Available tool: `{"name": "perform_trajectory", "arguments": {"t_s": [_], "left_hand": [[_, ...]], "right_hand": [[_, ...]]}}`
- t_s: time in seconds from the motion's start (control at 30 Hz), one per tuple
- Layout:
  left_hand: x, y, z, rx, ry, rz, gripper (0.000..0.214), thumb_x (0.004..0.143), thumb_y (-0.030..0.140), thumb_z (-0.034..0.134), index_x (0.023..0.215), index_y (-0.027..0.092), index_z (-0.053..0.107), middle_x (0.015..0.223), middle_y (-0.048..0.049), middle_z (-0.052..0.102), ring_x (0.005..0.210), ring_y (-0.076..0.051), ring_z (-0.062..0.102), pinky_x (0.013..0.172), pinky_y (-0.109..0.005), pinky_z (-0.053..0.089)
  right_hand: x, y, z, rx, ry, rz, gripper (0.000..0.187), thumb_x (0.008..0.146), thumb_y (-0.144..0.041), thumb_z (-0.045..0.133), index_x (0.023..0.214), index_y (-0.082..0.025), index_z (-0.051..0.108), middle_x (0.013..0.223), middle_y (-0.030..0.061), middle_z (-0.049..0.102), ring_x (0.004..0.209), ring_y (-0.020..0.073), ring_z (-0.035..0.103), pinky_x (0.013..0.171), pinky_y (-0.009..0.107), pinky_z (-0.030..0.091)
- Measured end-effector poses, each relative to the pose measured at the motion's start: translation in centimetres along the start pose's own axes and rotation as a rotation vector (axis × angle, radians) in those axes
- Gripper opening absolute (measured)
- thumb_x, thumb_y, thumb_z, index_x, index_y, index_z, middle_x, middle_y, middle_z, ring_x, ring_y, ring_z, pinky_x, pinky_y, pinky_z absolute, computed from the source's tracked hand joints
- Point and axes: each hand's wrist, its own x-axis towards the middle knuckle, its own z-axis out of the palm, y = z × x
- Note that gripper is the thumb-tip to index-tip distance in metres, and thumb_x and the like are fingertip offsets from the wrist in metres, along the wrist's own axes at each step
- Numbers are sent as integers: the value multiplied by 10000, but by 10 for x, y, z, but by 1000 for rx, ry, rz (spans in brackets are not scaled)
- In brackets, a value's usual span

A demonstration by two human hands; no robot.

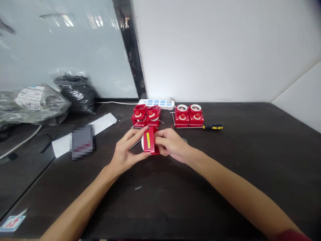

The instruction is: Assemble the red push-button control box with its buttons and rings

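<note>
My left hand [125, 150] and my right hand [170, 144] meet at the middle of the dark table, both gripping a red box-shaped push-button unit [150, 140]. The unit has a yellow label on one face and a round white part on its left side. My fingers hide much of it. Just behind my left hand lies a group of red button units [145, 115], some tilted and stacked, with thin metal rods sticking out. A thin metal rod [135, 144] also shows near my left palm.
Two red units with white rings and red buttons [189, 115] stand to the right, with a yellow-and-black screwdriver [213, 127] beside them. Behind is a white power strip [155, 103]. Plastic bags [32, 103], a white sheet [100, 124] and a blurred grey object [82, 142] lie left.
</note>
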Motion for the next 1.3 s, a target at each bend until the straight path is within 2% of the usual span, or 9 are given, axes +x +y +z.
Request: {"name": "perform_trajectory", "arguments": {"t_s": [0.13,0.3,0.47,0.67,0.8,1.0,1.13,1.23,1.3], "left_hand": [[-2,-1,2,7,22,-22,726,791,381,763,1445,339,450,1174,-71,610,1007,-239,605,893,-402,516],[0,1,5,-54,110,-47,688,746,379,799,1379,329,534,1194,-82,628,1032,-262,614,913,-438,525],[-1,0,9,-150,137,-73,666,720,336,824,1336,314,571,1220,-91,629,1086,-278,619,938,-444,530],[-3,-7,13,-248,202,-147,686,686,398,843,1299,258,570,1271,-101,634,1131,-286,641,1006,-471,522],[-3,-9,17,-249,218,-145,705,672,373,858,1299,239,566,1262,-101,648,1135,-282,649,1019,-470,522],[-5,-14,24,-229,238,-109,698,663,341,866,1292,224,586,1224,-96,672,1094,-281,675,984,-454,555],[-6,-13,26,-246,259,-110,677,677,313,859,1295,236,593,1212,-86,680,1068,-273,689,960,-443,572],[-6,-12,26,-236,261,-114,676,681,300,857,1303,242,596,1236,-92,666,1083,-280,679,969,-448,564],[-4,-13,24,-213,252,-111,675,688,298,853,1309,251,594,1250,-93,651,1111,-282,660,987,-452,548]], "right_hand": [[-3,-1,4,-28,57,-37,103,730,-145,595,628,-158,602,378,-87,421,332,38,305,354,183,181],[-7,-7,9,-76,108,-98,103,716,-124,591,627,-155,634,412,-76,443,356,45,347,364,187,222],[-9,-9,10,-128,163,-127,107,707,-135,602,610,-166,638,406,-80,434,360,55,356,371,198,254],[-16,-12,8,-417,290,-322,62,713,-173,654,664,-165,690,569,-23,598,509,88,497,524,246,406],[-15,-11,12,-567,370,-393,102,739,-154,622,647,-160,666,578,-25,588,537,93,496,543,252,390],[-8,-3,15,-677,375,-449,189,755,-128,606,571,-163,587,521,-58,494,498,73,420,506,244,326],[-4,1,10,-611,323,-417,147,777,-124,597,639,-161,632,593,-30,596,548,95,521,546,245,390],[1,3,4,-550,215,-400,149,820,-112,557,730,-159,667,697,5,668,648,126,615,615,256,453],[3,3,2,-606,175,-419,173,845,-109,531,771,-166,676,732,13,675,688,138,626,649,273,467]]}}
